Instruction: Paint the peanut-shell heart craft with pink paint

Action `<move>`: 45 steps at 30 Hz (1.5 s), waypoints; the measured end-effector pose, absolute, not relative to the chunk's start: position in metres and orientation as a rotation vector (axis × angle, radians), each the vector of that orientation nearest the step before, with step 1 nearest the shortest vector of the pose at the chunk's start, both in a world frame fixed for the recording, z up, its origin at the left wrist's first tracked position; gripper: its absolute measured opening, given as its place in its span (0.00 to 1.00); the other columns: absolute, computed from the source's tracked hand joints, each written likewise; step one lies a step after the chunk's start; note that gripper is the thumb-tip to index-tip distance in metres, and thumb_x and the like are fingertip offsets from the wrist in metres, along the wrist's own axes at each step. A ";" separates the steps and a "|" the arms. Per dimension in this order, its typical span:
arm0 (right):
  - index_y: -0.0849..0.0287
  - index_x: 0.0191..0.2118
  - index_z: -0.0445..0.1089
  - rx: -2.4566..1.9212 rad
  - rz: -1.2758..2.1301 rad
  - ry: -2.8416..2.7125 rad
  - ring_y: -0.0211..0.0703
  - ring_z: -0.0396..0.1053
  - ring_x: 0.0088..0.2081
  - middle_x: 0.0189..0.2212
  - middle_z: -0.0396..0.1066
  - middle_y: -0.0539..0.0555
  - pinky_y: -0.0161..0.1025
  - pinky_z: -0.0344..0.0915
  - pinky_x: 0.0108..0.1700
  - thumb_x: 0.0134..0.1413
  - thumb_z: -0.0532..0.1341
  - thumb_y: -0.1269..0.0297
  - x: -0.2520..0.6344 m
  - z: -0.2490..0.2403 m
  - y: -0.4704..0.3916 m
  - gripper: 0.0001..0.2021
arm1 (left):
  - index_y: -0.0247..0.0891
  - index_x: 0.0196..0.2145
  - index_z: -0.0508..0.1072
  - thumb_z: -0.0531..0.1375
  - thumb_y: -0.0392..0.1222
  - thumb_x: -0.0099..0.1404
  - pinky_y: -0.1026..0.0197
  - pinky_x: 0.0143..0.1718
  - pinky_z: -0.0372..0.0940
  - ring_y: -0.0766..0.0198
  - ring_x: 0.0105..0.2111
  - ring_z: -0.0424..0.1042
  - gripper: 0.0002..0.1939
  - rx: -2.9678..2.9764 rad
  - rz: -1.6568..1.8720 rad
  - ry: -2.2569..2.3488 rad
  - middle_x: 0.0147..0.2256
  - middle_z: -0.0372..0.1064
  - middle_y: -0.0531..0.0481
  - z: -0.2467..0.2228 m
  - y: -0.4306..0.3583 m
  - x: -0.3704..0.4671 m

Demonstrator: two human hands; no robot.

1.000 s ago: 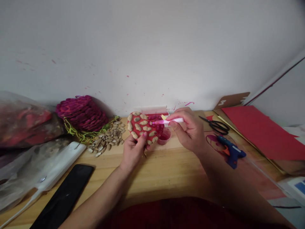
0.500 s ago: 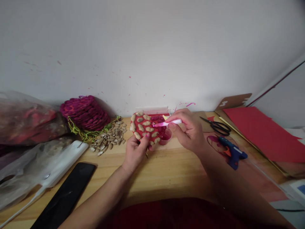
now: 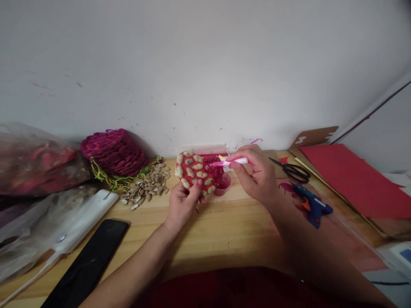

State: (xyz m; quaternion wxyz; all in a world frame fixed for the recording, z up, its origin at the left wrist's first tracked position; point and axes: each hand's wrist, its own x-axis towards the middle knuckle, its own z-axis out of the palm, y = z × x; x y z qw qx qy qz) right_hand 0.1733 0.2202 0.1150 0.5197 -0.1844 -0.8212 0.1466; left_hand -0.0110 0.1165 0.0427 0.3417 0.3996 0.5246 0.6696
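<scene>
My left hand point(image 3: 183, 203) grips the lower edge of a red disc point(image 3: 193, 166) covered with peanut shells, thumb on its front. Shells on the left of the disc are bare tan; those on its right are coated magenta. My right hand point(image 3: 255, 173) is closed round a white paintbrush point(image 3: 238, 161) with a pink-stained end. The brush tip touches or hovers just over the magenta shells; I cannot tell which. Below and behind the disc's right edge, a small clear cup point(image 3: 223, 186) of magenta paint stands on the wooden table point(image 3: 221, 239), partly hidden.
Loose peanut shells point(image 3: 147, 186) lie left, beside a stack of magenta shell discs point(image 3: 114, 152). Further left are a plastic bag point(image 3: 38, 162), a white power strip point(image 3: 86, 220) and a black phone point(image 3: 90, 261). Scissors point(image 3: 293, 170), a blue glue gun point(image 3: 314, 205) and red sheets point(image 3: 356, 179) lie right.
The brush has shifted slightly right along the disc, and my right hand has moved a little right with it. My left hand and the disc stay almost still.
</scene>
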 end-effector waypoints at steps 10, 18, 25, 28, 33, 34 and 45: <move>0.51 0.42 0.76 -0.445 0.378 -1.978 0.48 0.74 0.45 0.38 0.78 0.51 0.50 0.67 0.49 0.68 0.63 0.67 0.174 0.113 0.223 0.05 | 0.38 0.24 0.73 0.70 0.62 0.64 0.67 0.18 0.58 0.70 0.17 0.65 0.26 1.078 1.760 1.361 0.18 0.70 0.52 0.040 0.118 -0.012; 0.52 0.43 0.76 -0.412 0.454 -1.944 0.45 0.73 0.44 0.38 0.77 0.51 0.47 0.67 0.48 0.69 0.63 0.67 0.175 0.113 0.227 0.05 | 0.38 0.23 0.72 0.69 0.65 0.64 0.67 0.18 0.57 0.70 0.17 0.64 0.28 1.103 1.737 1.389 0.18 0.70 0.52 0.040 0.118 -0.013; 0.50 0.42 0.76 -0.458 0.473 -1.917 0.46 0.74 0.43 0.38 0.78 0.51 0.48 0.69 0.47 0.69 0.62 0.64 0.175 0.113 0.226 0.04 | 0.38 0.24 0.72 0.69 0.64 0.65 0.67 0.19 0.58 0.69 0.17 0.64 0.27 1.143 1.736 1.405 0.18 0.70 0.52 0.044 0.118 -0.013; 0.50 0.42 0.76 -0.473 0.440 -1.935 0.47 0.75 0.44 0.38 0.79 0.51 0.49 0.69 0.48 0.68 0.63 0.64 0.175 0.114 0.224 0.04 | 0.39 0.23 0.71 0.68 0.63 0.66 0.66 0.19 0.59 0.70 0.17 0.63 0.27 1.174 1.738 1.435 0.18 0.69 0.52 0.046 0.117 -0.013; 0.51 0.43 0.76 -0.481 0.469 -1.911 0.46 0.75 0.44 0.38 0.79 0.52 0.48 0.69 0.47 0.69 0.63 0.64 0.175 0.114 0.223 0.04 | 0.39 0.23 0.71 0.68 0.62 0.67 0.66 0.19 0.59 0.70 0.17 0.62 0.26 1.200 1.745 1.454 0.18 0.69 0.53 0.044 0.117 -0.014; 0.51 0.43 0.76 -0.477 0.482 -1.907 0.45 0.75 0.43 0.39 0.79 0.52 0.48 0.69 0.47 0.69 0.62 0.63 0.174 0.114 0.223 0.04 | 0.39 0.23 0.71 0.68 0.61 0.67 0.66 0.19 0.59 0.70 0.17 0.63 0.26 1.204 1.742 1.454 0.18 0.69 0.52 0.043 0.117 -0.014; 0.53 0.38 0.77 -0.548 0.490 -1.862 0.45 0.75 0.39 0.33 0.79 0.51 0.46 0.68 0.44 0.68 0.63 0.61 0.179 0.117 0.230 0.06 | 0.38 0.28 0.74 0.68 0.59 0.68 0.67 0.20 0.59 0.68 0.20 0.67 0.22 1.039 1.847 1.476 0.21 0.72 0.52 0.029 0.123 -0.023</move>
